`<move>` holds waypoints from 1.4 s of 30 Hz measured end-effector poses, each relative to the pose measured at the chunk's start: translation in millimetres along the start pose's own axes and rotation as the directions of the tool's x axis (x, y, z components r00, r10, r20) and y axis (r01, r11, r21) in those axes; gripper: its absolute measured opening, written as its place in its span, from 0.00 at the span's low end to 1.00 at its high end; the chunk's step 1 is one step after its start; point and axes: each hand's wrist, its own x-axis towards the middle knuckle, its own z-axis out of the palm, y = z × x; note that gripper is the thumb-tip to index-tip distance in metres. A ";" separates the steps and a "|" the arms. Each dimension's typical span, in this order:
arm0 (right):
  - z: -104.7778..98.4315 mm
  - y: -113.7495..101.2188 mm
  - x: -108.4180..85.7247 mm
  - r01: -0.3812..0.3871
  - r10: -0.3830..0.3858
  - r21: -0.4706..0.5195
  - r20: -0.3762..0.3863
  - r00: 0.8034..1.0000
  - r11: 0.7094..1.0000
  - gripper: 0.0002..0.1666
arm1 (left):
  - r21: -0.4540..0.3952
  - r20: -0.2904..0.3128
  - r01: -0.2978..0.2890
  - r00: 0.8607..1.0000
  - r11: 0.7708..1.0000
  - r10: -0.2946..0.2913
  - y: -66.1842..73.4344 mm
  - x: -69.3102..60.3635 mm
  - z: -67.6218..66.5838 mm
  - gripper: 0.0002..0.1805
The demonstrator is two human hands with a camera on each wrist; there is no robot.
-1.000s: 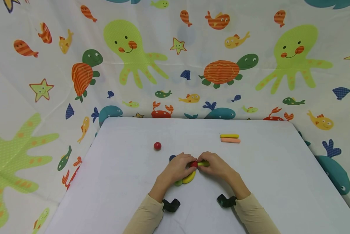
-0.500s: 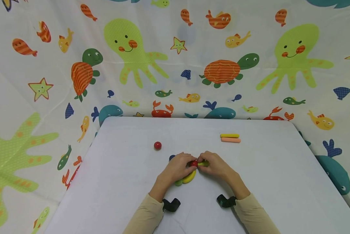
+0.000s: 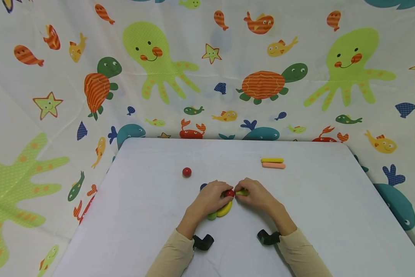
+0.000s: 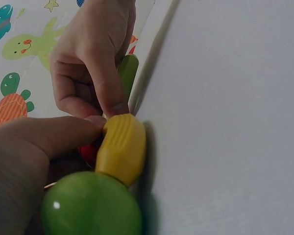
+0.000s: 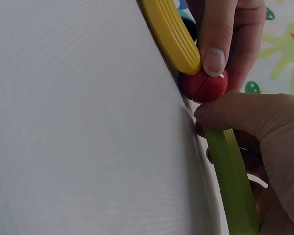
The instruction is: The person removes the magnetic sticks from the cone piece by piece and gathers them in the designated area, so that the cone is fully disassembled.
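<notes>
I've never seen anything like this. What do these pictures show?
There is no robot here: a person works bare-handed. The wide picture is shot from the person's head; the two close ones are shot from the left and right wrists. On the white table lie a loose red ball and, farther right, a yellow stick beside an orange-pink stick. The left hand grips a second red ball, and the right hand pinches a green bar. Close to the left hand are a curved yellow piece, a green ball and a dark blue piece, mostly hidden.
</notes>
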 end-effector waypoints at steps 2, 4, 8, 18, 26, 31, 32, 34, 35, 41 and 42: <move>-1.0 1.2 0.1 -0.011 0.011 -0.004 0.004 1.000 1.000 0.10 | 0.003 0.001 0.006 1.000 1.000 -0.006 0.5 -0.3 -0.8 0.21; -2.0 2.1 0.3 -0.021 0.021 -0.006 0.009 1.000 1.000 0.10 | 0.001 0.005 0.017 1.000 1.000 -0.017 1.2 -0.7 -1.9 0.21; -2.7 5.7 0.6 -0.021 0.021 -0.010 0.007 1.000 1.000 0.10 | 0.004 0.000 0.026 1.000 1.000 -0.026 2.1 -2.1 -3.8 0.22; -3.2 10.0 0.1 -0.011 0.011 -0.011 0.001 1.000 1.000 0.10 | 0.010 -0.015 0.022 1.000 1.000 -0.022 -1.0 -2.0 -0.8 0.21; -9.2 8.9 -3.4 -0.100 0.101 -0.011 0.033 0.994 0.995 0.14 | 0.007 -0.004 0.042 0.999 0.999 -0.042 0.2 -2.4 -1.5 0.21; -12.3 11.0 -6.2 -0.112 0.112 -0.008 0.036 0.993 0.994 0.15 | 0.001 -0.005 0.047 0.999 0.999 -0.047 1.6 -3.2 -3.8 0.21; -12.7 12.0 -6.8 -0.115 0.115 -0.007 0.037 0.993 0.993 0.15 | 0.001 -0.005 0.048 0.999 0.999 -0.048 1.7 -3.2 -3.9 0.21; -13.8 13.3 -7.6 -0.124 0.124 0.000 0.038 0.992 0.992 0.15 | 0.001 -0.006 0.048 0.999 0.999 -0.048 1.7 -3.2 -3.9 0.21; -14.3 13.9 -8.1 -0.127 0.127 0.003 0.038 0.991 0.992 0.15 | 0.001 -0.005 0.048 0.999 0.999 -0.048 1.7 -3.2 -3.9 0.21; -17.8 14.5 -8.6 -0.139 0.139 0.002 0.051 0.989 0.990 0.14 | 0.000 -0.005 0.051 0.999 0.999 -0.051 2.2 -3.5 -4.2 0.21; -18.4 14.1 -8.7 -0.139 0.139 0.002 0.056 0.989 0.990 0.13 | 0.000 -0.005 0.052 0.999 0.999 -0.052 2.3 -3.5 -4.3 0.21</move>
